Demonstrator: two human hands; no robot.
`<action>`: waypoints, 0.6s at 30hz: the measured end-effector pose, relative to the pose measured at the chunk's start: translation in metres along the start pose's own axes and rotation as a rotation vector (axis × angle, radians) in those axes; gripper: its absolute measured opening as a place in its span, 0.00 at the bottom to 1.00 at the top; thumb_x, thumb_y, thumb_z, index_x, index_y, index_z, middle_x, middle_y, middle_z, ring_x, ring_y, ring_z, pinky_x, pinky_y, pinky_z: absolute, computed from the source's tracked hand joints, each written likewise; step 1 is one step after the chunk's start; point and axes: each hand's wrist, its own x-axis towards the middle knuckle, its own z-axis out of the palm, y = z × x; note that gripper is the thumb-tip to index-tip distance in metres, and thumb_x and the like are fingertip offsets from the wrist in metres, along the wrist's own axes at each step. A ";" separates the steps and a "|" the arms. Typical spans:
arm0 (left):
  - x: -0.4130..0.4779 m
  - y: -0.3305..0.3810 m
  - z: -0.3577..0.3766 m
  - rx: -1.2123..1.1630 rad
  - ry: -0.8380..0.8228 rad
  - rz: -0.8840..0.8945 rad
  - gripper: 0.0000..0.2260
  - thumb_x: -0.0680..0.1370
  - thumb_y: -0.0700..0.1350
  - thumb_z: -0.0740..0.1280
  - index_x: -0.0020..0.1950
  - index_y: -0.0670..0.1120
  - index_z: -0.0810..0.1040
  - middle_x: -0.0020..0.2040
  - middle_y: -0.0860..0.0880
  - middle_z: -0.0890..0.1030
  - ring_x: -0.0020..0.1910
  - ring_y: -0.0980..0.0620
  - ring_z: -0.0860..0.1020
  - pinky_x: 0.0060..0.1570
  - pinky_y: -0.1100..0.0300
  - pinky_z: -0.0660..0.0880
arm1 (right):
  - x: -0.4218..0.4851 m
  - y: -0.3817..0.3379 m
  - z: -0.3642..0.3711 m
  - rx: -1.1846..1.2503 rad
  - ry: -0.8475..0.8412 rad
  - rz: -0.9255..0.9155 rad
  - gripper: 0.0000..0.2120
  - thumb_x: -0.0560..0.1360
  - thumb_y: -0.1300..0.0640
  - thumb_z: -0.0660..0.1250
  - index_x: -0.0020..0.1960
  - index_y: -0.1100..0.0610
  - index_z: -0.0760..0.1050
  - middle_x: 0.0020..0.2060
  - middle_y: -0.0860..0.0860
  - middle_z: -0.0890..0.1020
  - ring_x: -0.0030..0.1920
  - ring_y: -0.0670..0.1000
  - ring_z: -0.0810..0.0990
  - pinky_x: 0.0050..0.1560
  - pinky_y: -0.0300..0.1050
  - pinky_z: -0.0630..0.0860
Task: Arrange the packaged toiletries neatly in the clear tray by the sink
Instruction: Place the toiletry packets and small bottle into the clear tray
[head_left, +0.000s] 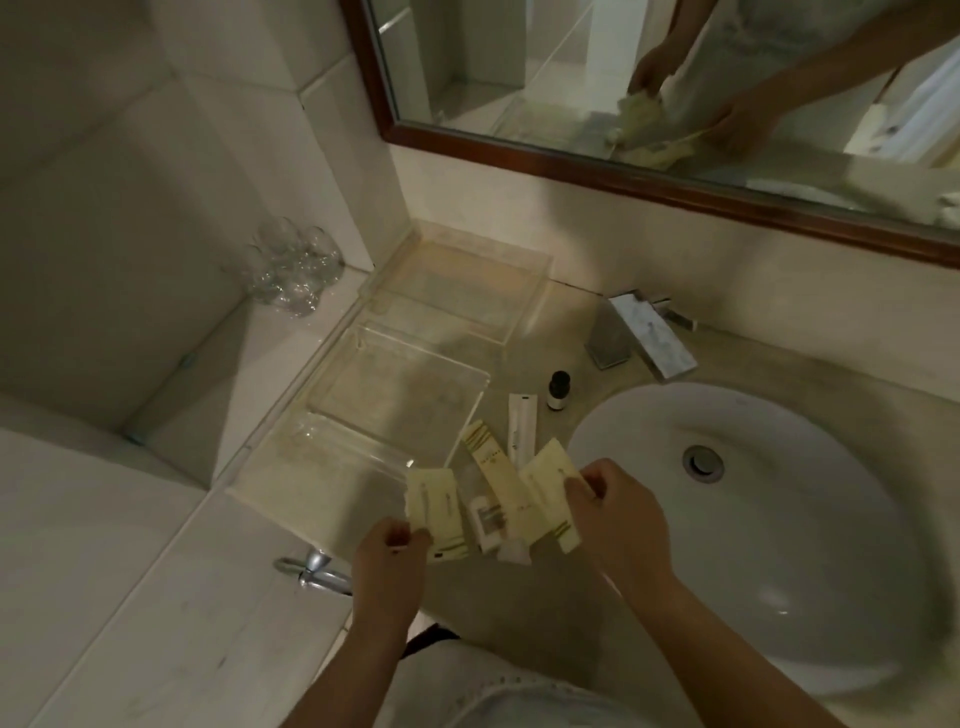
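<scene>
Clear trays line the counter left of the sink; the middle clear tray (400, 384) holds nothing. My left hand (387, 561) pinches a cream packet (434, 506) by its near edge, over the tray's front corner. My right hand (621, 512) pinches a second cream packet (550, 491) beside the basin. Between them lie a long cream box (496, 475), a small white packet (488, 522) and a slim white sachet (521, 423) on the counter. A small dark-capped bottle (558, 391) stands upright further back.
A white round basin (779, 519) fills the right side, with a chrome faucet (644, 335) behind it. Another clear tray (462, 280) sits at the wall. Upturned glasses (291, 270) stand in the left corner. A chrome handle (311, 569) juts out near my left wrist. A framed mirror (623, 171) hangs above.
</scene>
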 end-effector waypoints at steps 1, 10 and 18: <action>0.001 0.003 -0.005 -0.022 0.007 0.010 0.04 0.72 0.39 0.68 0.38 0.41 0.76 0.35 0.44 0.78 0.35 0.47 0.74 0.37 0.55 0.69 | 0.003 -0.003 -0.002 0.038 0.012 -0.011 0.08 0.76 0.50 0.64 0.38 0.48 0.71 0.31 0.47 0.77 0.32 0.46 0.76 0.31 0.43 0.72; 0.058 0.040 -0.024 -0.455 -0.135 -0.194 0.09 0.74 0.35 0.67 0.54 0.40 0.77 0.48 0.43 0.83 0.48 0.46 0.81 0.42 0.57 0.77 | 0.030 -0.044 0.014 0.513 -0.255 0.331 0.08 0.77 0.59 0.64 0.45 0.55 0.81 0.40 0.52 0.84 0.40 0.51 0.81 0.45 0.48 0.77; 0.125 0.061 -0.051 -0.643 -0.172 -0.392 0.08 0.73 0.31 0.66 0.45 0.43 0.78 0.36 0.47 0.83 0.37 0.52 0.78 0.36 0.59 0.72 | 0.050 -0.100 0.050 0.396 -0.283 0.287 0.08 0.79 0.57 0.63 0.46 0.53 0.80 0.40 0.48 0.83 0.39 0.47 0.80 0.38 0.38 0.71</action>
